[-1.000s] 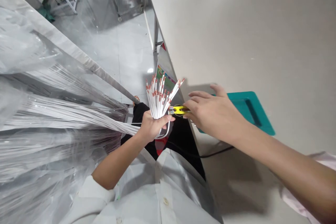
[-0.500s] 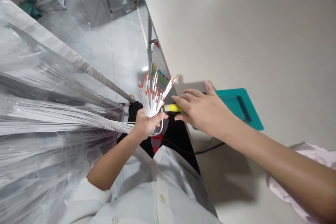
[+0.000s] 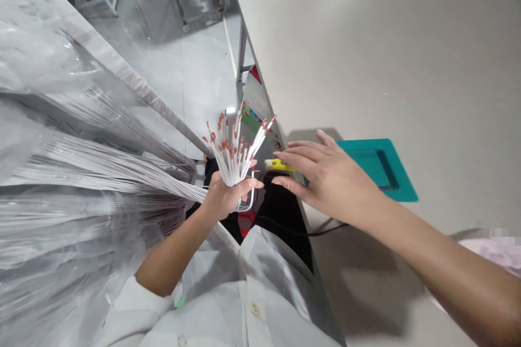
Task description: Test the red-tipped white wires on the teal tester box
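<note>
My left hand (image 3: 228, 192) is closed around a bundle of white wires (image 3: 232, 165), whose bare copper-coloured ends fan out above the fist. One white wire (image 3: 253, 190) bends in a loop beside my left thumb, its end standing apart from the bundle. My right hand (image 3: 321, 168) is held palm down with fingers stretched out and apart, over the table's edge. Under its fingers a yellow cylindrical piece with a pale tip (image 3: 277, 165) sticks out toward the wires; the rest of it is hidden by the hand. Beyond the hand lies a teal tray (image 3: 401, 173).
Long white wires (image 3: 101, 165) under clear plastic run from the left to my left hand. A metal rail (image 3: 150, 100) crosses there. A black cable (image 3: 329, 229) hangs over the edge of the pale table (image 3: 386, 54). A wheeled rack (image 3: 195, 11) stands on the floor behind.
The bent wire's end has come away from the yellow tip, and the bundle has shifted slightly left. My right hand stays over the yellow piece. The view has shifted a little.
</note>
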Motion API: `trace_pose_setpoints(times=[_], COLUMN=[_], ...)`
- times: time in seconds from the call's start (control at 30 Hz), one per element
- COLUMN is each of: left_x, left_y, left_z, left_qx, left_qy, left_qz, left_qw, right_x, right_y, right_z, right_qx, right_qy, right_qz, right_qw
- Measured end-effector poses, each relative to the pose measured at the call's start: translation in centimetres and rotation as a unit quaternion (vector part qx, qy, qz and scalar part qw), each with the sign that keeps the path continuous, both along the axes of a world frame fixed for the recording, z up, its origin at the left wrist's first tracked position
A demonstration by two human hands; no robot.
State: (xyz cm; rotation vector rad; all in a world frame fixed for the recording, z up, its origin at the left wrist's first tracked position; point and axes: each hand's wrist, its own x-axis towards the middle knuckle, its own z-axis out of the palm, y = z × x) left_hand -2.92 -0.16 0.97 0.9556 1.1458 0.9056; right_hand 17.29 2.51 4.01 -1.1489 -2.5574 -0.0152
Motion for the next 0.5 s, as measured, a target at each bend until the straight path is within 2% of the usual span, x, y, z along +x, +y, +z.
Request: trace_pose_setpoints(times=[0.2,0.37,0.5], left_x=[-1.0,-1.2,-1.2], left_y=[-1.3,-1.9,-2.3], left_z=[0.3,0.5,0.7], left_qx=[0.005,0.000,0.001], left_qy=[0.004,-0.013,0.010], left_qz=[-0.019,-0.030,-0.026], left_qw=[1.000,0.999,1.000], right_x=[-2.0,-3.5,-4.4], right_y=[-1.8,-2.3,-2.4], right_z=[0.1,0.2,0.4], right_qx=[0.005,-0.048,-0.071], right_qy=[0.060,0.114,0.157], right_qz=[0.028,0.037,0.038], right_qw=[0.998,0.992,0.984])
